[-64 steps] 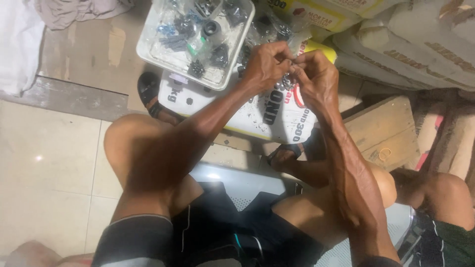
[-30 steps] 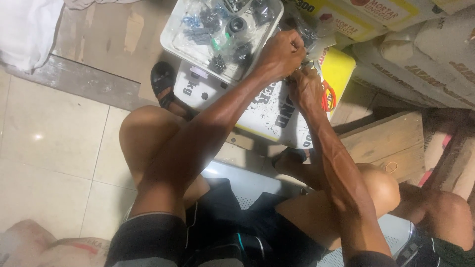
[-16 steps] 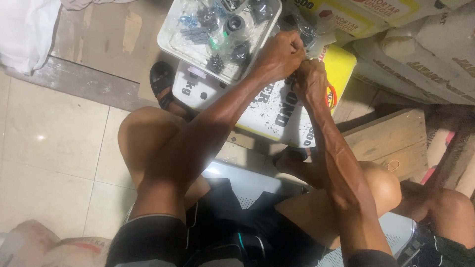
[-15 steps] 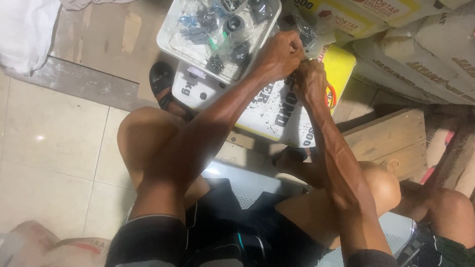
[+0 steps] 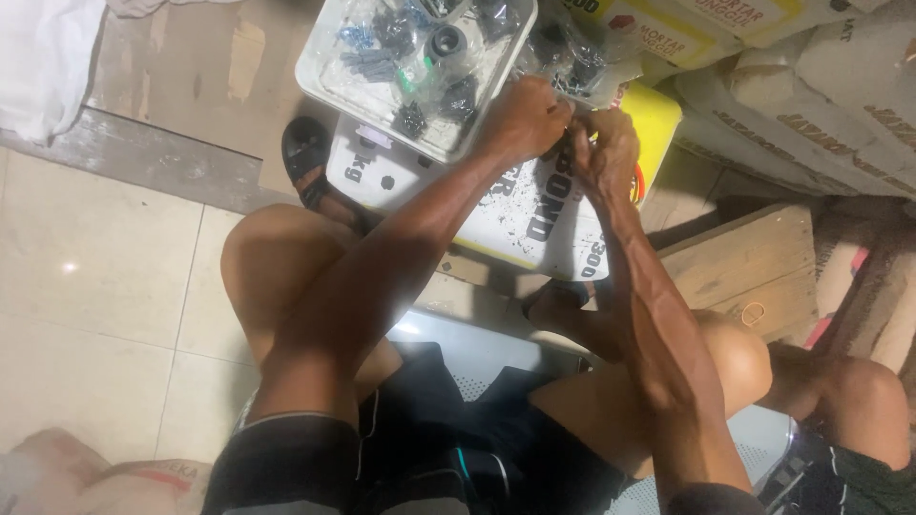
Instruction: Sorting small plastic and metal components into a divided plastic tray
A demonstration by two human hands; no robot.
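Observation:
My left hand [image 5: 523, 119] and my right hand [image 5: 611, 153] meet fingertip to fingertip above a white and yellow sack [image 5: 448, 205] lying on the floor. Both are closed on a small thing pinched between them; my fingers hide most of it, so I cannot tell what it is. Just beyond my left hand sits a white plastic tray [image 5: 320, 81] holding clear bags of small dark hardware pieces [image 5: 420, 52]. More clear bags with dark parts [image 5: 572, 62] lie right behind my hands.
Stacked paper sacks [image 5: 840, 95] fill the top right. A wooden box [image 5: 754, 262] with a rubber band [image 5: 753, 312] stands at the right. Another person's knee [image 5: 859, 405] is at the lower right. A sandalled foot [image 5: 307, 167], white cloth [image 5: 38, 57] and a sack [image 5: 86, 482] lie left.
My hands stayed together working the small thing, shifting slightly down from the tray edge. The view drifted a little; earlier the hands were higher and nearer me.

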